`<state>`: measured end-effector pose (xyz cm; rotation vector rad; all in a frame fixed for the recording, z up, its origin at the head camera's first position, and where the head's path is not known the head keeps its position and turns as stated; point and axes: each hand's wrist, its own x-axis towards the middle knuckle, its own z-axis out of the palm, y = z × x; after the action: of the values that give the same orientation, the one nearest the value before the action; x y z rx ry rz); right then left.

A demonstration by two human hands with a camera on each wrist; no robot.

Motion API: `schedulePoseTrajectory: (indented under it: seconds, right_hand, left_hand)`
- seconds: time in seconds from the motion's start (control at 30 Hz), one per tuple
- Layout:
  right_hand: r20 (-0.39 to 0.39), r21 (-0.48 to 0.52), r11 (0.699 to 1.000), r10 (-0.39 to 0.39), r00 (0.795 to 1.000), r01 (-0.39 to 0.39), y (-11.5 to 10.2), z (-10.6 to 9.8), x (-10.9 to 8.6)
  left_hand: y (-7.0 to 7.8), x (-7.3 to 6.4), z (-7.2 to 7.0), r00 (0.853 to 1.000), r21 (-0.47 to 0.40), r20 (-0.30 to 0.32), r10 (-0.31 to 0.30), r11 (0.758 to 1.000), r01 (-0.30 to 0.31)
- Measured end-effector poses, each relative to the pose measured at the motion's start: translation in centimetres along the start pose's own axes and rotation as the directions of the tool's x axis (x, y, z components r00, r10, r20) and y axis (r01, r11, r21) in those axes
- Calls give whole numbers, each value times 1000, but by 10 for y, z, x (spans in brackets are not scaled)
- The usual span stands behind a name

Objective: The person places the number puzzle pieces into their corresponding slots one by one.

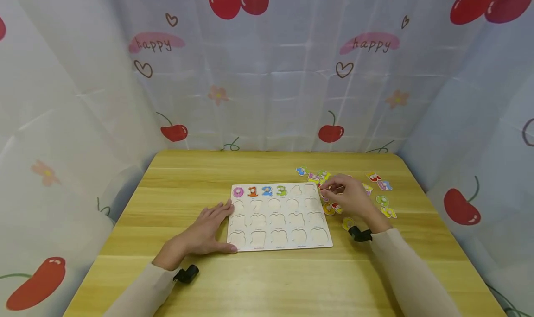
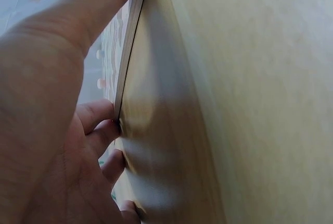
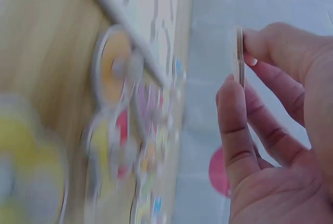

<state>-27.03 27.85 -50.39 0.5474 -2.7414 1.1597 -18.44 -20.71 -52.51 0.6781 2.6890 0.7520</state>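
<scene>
A white wooden number puzzle board (image 1: 267, 215) lies on the table, with 0, 1, 2 and 3 seated in its top row and bare recesses elsewhere. My left hand (image 1: 206, 231) rests at the board's left side, thumb by the near corner. In the left wrist view, fingertips (image 2: 115, 164) of that hand sit along the board's edge and the table. Over the board's right edge, my right hand (image 1: 349, 197) pinches a thin wooden puzzle piece (image 3: 239, 54) between thumb and fingers. The piece shows edge-on in the right wrist view, its printed face hidden.
Loose colourful number pieces with small knobs lie right of the board, including a green one (image 1: 382, 200) and a yellow one (image 1: 388, 212). Another yellow piece (image 1: 348, 223) sits near the right wrist. A cherry-print curtain (image 1: 267, 85) surrounds the wooden table (image 1: 267, 280).
</scene>
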Motion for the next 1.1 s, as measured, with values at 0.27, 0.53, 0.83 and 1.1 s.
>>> schedulePoseTrajectory:
  seconds: [0.27, 0.53, 0.83, 1.1]
  right_hand:
    - [41, -14, 1000, 7, 999, -6, -24, 31, 26]
    - [92, -84, 993, 96, 991, -88, -35, 61, 47]
    - [77, -109, 987, 131, 988, -122, -43, 76, 51]
    - [51, -134, 980, 153, 987, -145, -42, 84, 55]
  left_hand:
    - [2, 1, 0, 1000, 3, 2, -2, 1000, 2]
    - [2, 0, 0, 1000, 1, 4, -3, 1000, 3]
    - [2, 0, 0, 1000, 7, 8, -2, 1000, 2]
    - [1, 0, 0, 1000, 10, 8, -8, 1000, 8]
